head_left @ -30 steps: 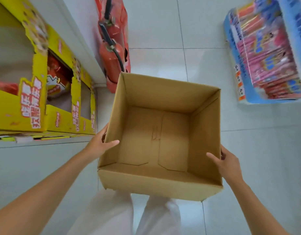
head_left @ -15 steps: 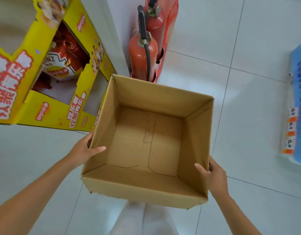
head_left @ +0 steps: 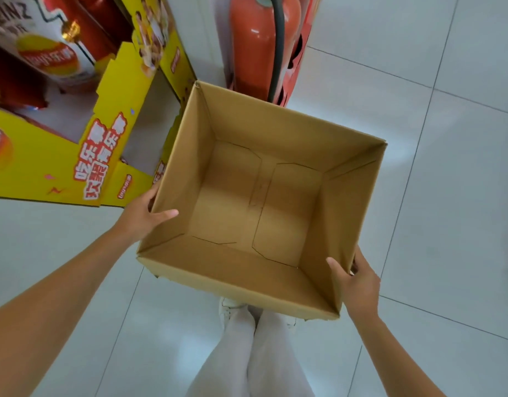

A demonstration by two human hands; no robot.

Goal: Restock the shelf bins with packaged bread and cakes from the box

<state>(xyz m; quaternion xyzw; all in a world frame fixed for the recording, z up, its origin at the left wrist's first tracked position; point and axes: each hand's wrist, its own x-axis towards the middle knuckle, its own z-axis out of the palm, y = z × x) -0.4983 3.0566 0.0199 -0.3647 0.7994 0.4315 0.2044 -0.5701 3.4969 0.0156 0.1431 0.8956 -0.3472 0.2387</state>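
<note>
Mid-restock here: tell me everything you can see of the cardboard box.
The cardboard box is plain brown, open-topped and empty: only folded bottom flaps with a centre seam show inside. It is held roughly level over the person's feet. The left hand and right hand grip opposite side walls, thumbs inside. A fire extinguisher stands beyond it.

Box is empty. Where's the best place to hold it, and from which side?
Take the cardboard box by the top rims of its two opposite side walls, coming from left and right, near the corners closest to the body. It is open-topped with no handles showing, so thumbs hook inside, fingers outside, as the left hand and right hand do.
</note>
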